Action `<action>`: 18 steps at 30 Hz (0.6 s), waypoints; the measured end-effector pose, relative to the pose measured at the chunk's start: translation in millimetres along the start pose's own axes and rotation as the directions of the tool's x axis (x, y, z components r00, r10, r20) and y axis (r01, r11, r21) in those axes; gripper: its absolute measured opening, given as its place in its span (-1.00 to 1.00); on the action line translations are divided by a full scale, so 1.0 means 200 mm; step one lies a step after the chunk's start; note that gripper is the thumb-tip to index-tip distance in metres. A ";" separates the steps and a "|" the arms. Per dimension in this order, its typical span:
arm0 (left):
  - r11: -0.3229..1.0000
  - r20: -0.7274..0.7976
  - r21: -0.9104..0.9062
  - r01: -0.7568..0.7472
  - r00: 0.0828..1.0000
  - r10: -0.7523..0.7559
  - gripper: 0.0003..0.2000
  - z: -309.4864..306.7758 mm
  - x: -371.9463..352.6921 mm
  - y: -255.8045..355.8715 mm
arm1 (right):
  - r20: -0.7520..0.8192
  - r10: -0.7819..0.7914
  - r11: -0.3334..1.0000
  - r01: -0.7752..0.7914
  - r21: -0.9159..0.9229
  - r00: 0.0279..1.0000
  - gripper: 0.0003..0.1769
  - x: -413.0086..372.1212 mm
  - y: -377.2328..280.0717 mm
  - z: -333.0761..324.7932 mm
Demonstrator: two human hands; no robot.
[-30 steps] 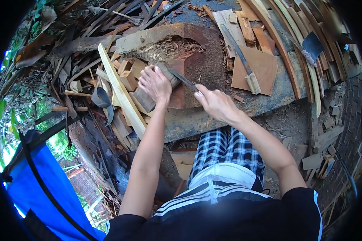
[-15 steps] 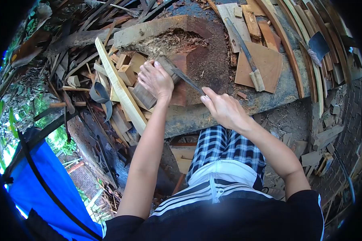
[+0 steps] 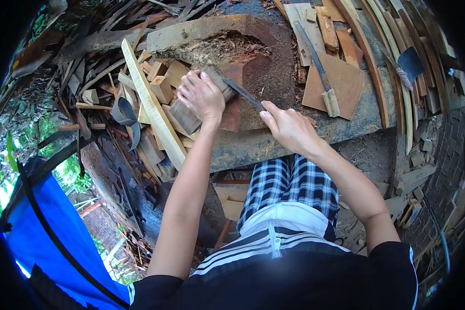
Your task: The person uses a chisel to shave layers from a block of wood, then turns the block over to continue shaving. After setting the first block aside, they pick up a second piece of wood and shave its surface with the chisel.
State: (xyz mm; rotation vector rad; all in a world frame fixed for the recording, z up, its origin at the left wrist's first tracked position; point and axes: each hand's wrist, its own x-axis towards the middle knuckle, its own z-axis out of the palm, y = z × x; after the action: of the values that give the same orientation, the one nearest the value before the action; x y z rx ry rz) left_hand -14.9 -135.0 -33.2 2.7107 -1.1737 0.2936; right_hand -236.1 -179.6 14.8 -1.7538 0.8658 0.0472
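Observation:
My left hand (image 3: 201, 98) is closed over a brown rectangular wood block (image 3: 185, 118), which lies tilted on a thick, worn wooden slab (image 3: 268, 77). The fingers wrap across the block's top, and its two ends stick out on either side. In my right hand (image 3: 290, 129) is a narrow dark metal blade (image 3: 247, 97), its grip hidden in my closed fingers. The blade slants up and left, and its tip overlaps the block's upper right end. Dark crumbs and shavings cover the slab around it.
A long pale wood strip (image 3: 152, 103) slants beside my left arm, with several offcuts next to it. Right of the slab, a wooden-handled tool (image 3: 315, 64) lies across a square board (image 3: 341, 93). Curved wood strips (image 3: 364, 57) line the right side. A blue sheet (image 3: 57, 232) hangs lower left.
The blade's tip has slid slightly up and left along the block's end, my right hand moving little. My left hand keeps its hold. The whole view has shifted slightly.

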 end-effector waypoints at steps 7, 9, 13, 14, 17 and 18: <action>1.000 0.021 0.007 -0.002 1.000 0.002 -0.74 0.01 0.00 0.00 | 0.091 0.075 0.993 -0.083 0.082 0.993 -0.57 0.09 -0.06 0.01; 1.000 0.001 0.010 0.000 1.000 0.000 -0.74 0.00 0.01 -0.01 | -0.052 -0.061 0.998 0.062 0.012 0.997 -0.59 0.21 -0.05 0.05; 1.000 -0.005 -0.009 -0.008 1.000 0.008 -0.74 0.01 0.01 0.00 | 0.049 0.033 0.999 -0.032 -0.023 0.998 -0.60 0.08 -0.06 -0.01; 1.000 -0.002 -0.005 -0.013 1.000 0.013 -0.74 0.01 0.01 0.00 | 0.055 0.034 0.999 -0.033 -0.028 0.998 -0.60 0.09 -0.05 0.01; 1.000 -0.024 0.004 -0.018 1.000 0.018 -0.74 0.02 0.01 -0.01 | -0.078 -0.069 0.997 0.066 -0.042 0.995 -0.59 0.14 -0.04 0.06; 1.000 -0.033 0.002 -0.019 0.999 0.019 -0.74 0.02 0.01 -0.01 | -0.106 -0.081 0.996 0.077 -0.049 0.991 -0.59 0.15 -0.04 0.07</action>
State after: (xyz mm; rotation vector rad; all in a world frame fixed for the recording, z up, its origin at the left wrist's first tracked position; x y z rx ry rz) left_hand -11.6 -135.9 -37.5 2.6866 -1.1913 0.3411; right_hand -205.4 -183.0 2.5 -1.8450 0.8778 -0.0813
